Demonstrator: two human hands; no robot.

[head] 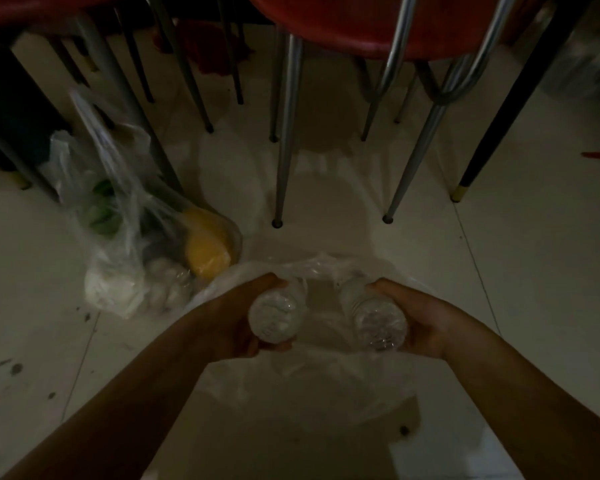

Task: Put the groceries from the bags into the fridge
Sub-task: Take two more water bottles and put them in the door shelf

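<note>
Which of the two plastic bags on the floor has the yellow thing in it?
The full bag at left by the chair legs; the flat bag lies under the hands.

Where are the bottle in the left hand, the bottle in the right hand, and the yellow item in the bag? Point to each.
left-hand bottle (277,315): head view, on its clear base.
right-hand bottle (379,322): head view, on its clear base.
yellow item (207,245): head view, on its middle, seen through the bag's plastic.

Two bare forearms, no sleeves in view, left hand (236,323), right hand (420,323), unadorned
</note>
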